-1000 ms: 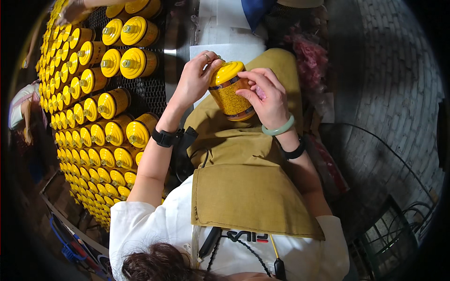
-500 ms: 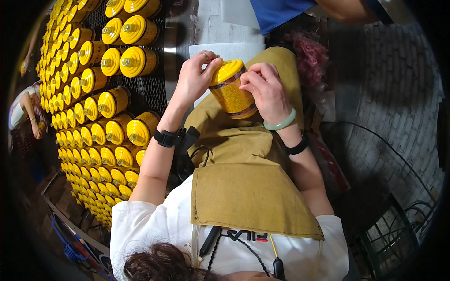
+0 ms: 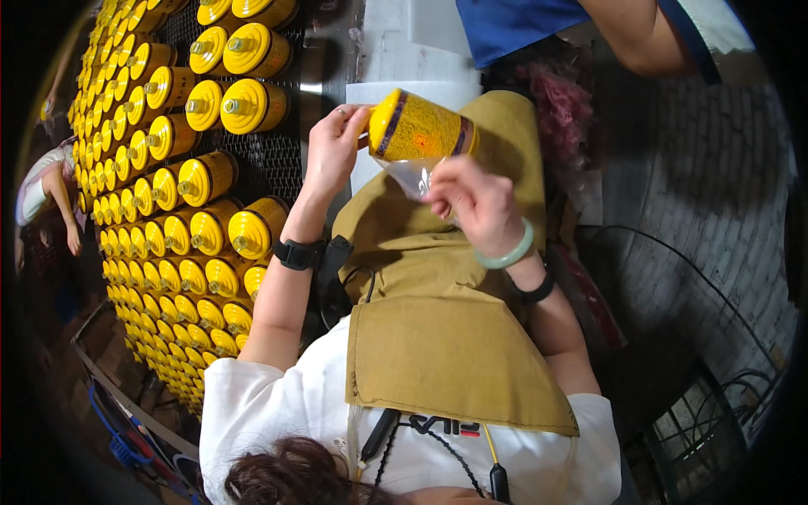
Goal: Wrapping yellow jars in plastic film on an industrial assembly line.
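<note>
Over my lap, my left hand (image 3: 335, 147) grips a yellow canister (image 3: 427, 129) by its lid end, fingers closed at the short neck, which they hide. The canister lies tilted on its side, with dark bands at both ends and an orange mark on its printed wall. Clear plastic film (image 3: 412, 175) hangs off the canister's near side. Just below it, my right hand (image 3: 473, 200) pinches the free edge of that film and stays apart from the canister wall.
Many like canisters (image 3: 246, 105) stand in rows on a dark mesh rack (image 3: 261, 160) at the left. Pink crumpled plastic (image 3: 560, 109) lies right of my knee. Another person's arm (image 3: 635, 38) reaches in at the top right; a further person (image 3: 55, 189) is at the far left.
The canister has turned from nearly upright to lying on its side. My right hand has moved down from its wall, drawing clear film away. The other person's arm has come further in.
</note>
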`<move>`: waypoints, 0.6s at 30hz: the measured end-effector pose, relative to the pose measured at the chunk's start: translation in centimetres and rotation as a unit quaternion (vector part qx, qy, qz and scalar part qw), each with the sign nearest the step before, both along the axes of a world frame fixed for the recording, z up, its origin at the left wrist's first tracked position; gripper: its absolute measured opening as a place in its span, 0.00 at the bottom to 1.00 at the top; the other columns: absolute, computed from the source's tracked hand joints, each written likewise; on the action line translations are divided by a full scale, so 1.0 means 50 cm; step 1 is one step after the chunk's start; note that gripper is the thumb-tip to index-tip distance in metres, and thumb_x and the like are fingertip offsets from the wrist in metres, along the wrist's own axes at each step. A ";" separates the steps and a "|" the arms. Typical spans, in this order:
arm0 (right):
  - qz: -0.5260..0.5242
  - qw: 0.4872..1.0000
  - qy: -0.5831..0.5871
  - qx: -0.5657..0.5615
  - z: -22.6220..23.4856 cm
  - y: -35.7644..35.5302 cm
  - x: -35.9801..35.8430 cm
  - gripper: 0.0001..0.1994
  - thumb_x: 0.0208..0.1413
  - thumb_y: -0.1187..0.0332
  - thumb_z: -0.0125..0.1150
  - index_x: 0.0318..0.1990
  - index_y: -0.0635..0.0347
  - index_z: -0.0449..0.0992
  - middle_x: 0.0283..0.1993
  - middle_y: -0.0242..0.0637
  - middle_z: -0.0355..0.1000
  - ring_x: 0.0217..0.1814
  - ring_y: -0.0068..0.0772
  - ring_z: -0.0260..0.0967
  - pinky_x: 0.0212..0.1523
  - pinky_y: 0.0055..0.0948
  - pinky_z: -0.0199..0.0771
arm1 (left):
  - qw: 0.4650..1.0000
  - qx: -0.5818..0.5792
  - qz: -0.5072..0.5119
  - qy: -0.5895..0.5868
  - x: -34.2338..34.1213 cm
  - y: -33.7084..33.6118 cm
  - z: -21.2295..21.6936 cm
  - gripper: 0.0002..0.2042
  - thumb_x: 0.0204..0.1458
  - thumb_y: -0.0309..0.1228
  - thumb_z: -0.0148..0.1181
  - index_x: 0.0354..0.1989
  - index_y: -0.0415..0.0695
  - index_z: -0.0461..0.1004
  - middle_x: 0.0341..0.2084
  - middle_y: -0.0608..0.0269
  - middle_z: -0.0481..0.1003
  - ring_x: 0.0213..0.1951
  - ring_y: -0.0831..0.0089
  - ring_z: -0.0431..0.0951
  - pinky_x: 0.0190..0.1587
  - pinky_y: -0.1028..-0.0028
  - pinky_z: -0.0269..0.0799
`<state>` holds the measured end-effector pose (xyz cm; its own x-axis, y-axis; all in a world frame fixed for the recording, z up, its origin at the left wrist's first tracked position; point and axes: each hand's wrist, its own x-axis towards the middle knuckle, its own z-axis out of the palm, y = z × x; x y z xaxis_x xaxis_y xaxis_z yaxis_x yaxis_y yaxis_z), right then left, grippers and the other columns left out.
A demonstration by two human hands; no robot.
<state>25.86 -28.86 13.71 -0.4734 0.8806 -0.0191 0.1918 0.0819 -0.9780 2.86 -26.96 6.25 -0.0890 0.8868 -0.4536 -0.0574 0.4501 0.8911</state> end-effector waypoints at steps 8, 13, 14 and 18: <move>-0.057 0.948 -0.283 0.132 -0.171 0.054 0.104 0.17 0.61 0.72 0.55 0.57 0.60 0.75 0.46 0.46 0.77 0.48 0.43 0.78 0.49 0.37 0.78 | 0.983 0.053 -0.023 -0.174 -0.039 -0.005 0.073 0.15 0.68 0.35 0.49 0.52 0.36 0.74 0.42 0.66 0.78 0.43 0.82 0.78 0.48 0.78 0.75; -0.263 0.875 0.377 -0.152 -0.072 0.112 0.078 0.21 0.72 0.65 0.42 0.69 0.57 0.61 0.64 0.40 0.69 0.67 0.42 0.66 0.64 0.47 0.70 | 0.995 0.051 -0.012 -0.082 -0.049 -0.031 0.078 0.14 0.67 0.32 0.50 0.52 0.35 0.74 0.43 0.64 0.78 0.43 0.81 0.77 0.49 0.78 0.75; -0.239 0.856 0.428 -0.164 -0.044 0.115 0.083 0.21 0.72 0.65 0.43 0.70 0.56 0.60 0.66 0.41 0.66 0.69 0.41 0.63 0.65 0.47 0.70 | 0.997 0.056 0.010 -0.055 -0.055 -0.037 0.072 0.14 0.67 0.31 0.50 0.52 0.34 0.74 0.44 0.63 0.78 0.43 0.81 0.77 0.49 0.78 0.75; -0.220 0.828 0.447 -0.259 -0.034 0.094 0.125 0.19 0.67 0.66 0.50 0.63 0.57 0.69 0.50 0.32 0.76 0.23 0.15 0.47 0.27 0.20 0.50 | 0.994 0.068 0.091 0.009 -0.107 -0.068 0.033 0.12 0.66 0.28 0.52 0.48 0.31 0.75 0.47 0.62 0.76 0.44 0.79 0.77 0.49 0.78 0.75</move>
